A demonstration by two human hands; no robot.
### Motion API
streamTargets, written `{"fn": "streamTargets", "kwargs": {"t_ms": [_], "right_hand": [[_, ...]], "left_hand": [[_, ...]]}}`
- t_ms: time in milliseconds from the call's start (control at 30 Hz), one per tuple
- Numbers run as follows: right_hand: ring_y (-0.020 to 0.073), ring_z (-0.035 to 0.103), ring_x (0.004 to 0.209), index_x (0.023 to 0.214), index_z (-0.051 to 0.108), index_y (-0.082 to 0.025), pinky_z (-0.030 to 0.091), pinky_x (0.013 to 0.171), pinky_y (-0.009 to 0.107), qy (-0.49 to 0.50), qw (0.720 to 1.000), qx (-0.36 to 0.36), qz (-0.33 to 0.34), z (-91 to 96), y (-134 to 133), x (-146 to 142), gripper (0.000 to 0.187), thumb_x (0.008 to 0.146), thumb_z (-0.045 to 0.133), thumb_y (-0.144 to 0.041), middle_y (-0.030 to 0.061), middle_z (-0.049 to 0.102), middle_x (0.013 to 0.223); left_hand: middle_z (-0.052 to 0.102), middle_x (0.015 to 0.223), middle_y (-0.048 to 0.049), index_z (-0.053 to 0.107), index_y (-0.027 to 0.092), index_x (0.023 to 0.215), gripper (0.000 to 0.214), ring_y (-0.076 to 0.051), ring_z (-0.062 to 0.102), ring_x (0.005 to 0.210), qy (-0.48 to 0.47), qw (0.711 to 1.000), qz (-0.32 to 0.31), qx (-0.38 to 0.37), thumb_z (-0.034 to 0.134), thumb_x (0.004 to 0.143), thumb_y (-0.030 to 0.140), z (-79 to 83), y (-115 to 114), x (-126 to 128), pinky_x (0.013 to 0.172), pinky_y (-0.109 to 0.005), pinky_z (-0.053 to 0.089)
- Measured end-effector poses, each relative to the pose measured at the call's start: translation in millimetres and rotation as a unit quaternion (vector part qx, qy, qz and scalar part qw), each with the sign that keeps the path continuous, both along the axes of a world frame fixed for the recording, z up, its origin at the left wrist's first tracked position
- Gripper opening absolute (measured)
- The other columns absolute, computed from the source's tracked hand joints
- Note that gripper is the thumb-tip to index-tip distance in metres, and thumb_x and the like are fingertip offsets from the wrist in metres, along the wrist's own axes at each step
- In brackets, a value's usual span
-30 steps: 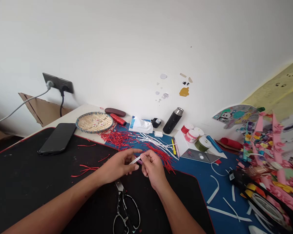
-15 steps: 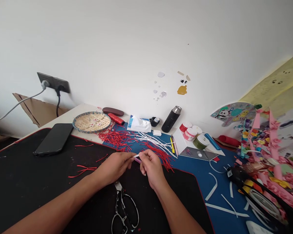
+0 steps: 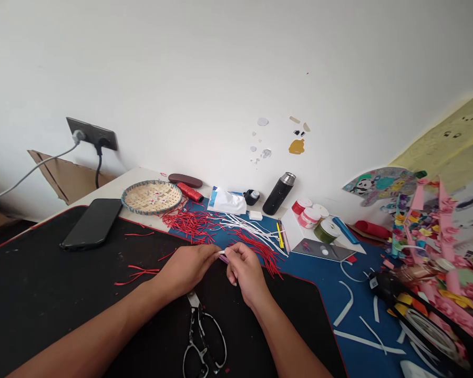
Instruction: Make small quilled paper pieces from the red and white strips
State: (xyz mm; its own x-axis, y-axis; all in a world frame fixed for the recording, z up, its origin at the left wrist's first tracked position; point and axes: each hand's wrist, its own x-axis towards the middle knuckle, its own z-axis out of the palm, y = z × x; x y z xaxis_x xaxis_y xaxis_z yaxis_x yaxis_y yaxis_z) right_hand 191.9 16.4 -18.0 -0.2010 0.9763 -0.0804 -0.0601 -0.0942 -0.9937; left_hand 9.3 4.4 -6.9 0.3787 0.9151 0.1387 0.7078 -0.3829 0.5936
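Above the black mat, my left hand and my right hand meet fingertip to fingertip. Between them is a short white strip, pinched from both sides. Something thin and pinkish-purple shows just below it; which hand has it I cannot tell. Scissors with black and white handles lie on the mat under my hands, their blades partly hidden by my left hand. Cut red cords and white cords are spread beyond my fingers.
A phone and a woven basket lie to the left. At the back stand a black flask and ribbon spools. White strips and pink paper flowers cover the right side.
The white strip shows a shorter length between my fingertips. Both hands keep nearly the same place, while the whole view has shifted slightly.
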Motion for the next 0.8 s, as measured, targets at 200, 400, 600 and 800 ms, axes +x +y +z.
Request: {"fn": "streamTargets", "kwargs": {"t_ms": [200, 400, 600, 800], "right_hand": [[0.0088, 0.041, 0.035, 0.085, 0.056, -0.021, 0.029, 0.037, 0.02, -0.012, 1.0, 0.003, 0.022, -0.9, -0.2, 0.6, 0.037, 0.087, 0.07, -0.056, -0.0118, 0.043, 0.044], [0.0092, 0.046, 0.04, 0.094, 0.06, -0.02, 0.033, 0.04, 0.021, -0.093, 0.992, 0.059, 0.055, -1.4, -0.7, 3.7, 0.036, 0.095, 0.062, -0.056, -0.0069, 0.055, 0.057], [0.0111, 0.05, 0.046, 0.093, 0.063, -0.021, 0.037, 0.048, 0.023, -0.183, 0.974, 0.123, 0.054, -3.9, -0.5, 6.8, 0.025, 0.101, 0.057, -0.045, -0.0061, 0.054, 0.058], [0.0124, 0.052, 0.047, 0.089, 0.063, -0.023, 0.037, 0.05, 0.024, -0.22, 0.962, 0.142, 0.078, 1.4, -1.3, 9.2, 0.023, 0.102, 0.056, -0.04, -0.0054, 0.056, 0.057]], "left_hand": [[0.082, 0.098, -0.0085, 0.075, 0.024, 0.107, 0.039, -0.027, 0.077, 0.092, -0.019, 1.0, 0.003, 0.012, 0.039, 0.109, 0.04, -1.4, 2.0, -2.9, 0.077, -0.03, 0.051], [0.08, 0.091, -0.0068, 0.075, 0.025, 0.096, 0.042, -0.026, 0.074, 0.083, -0.059, 0.998, -0.004, -0.009, 0.041, 0.108, 0.047, -5.4, 4.7, -6.7, 0.076, -0.029, 0.049], [0.078, 0.089, -0.0056, 0.073, 0.024, 0.091, 0.044, -0.024, 0.071, 0.081, -0.081, 0.996, -0.033, -0.029, 0.04, 0.107, 0.049, -4.0, 6.2, -9.8, 0.074, -0.029, 0.047], [0.069, 0.078, -0.0021, 0.065, 0.021, 0.081, 0.043, -0.02, 0.061, 0.071, -0.076, 0.994, -0.051, -0.066, 0.041, 0.106, 0.047, -3.9, 9.0, -12.4, 0.066, -0.028, 0.04]]}}
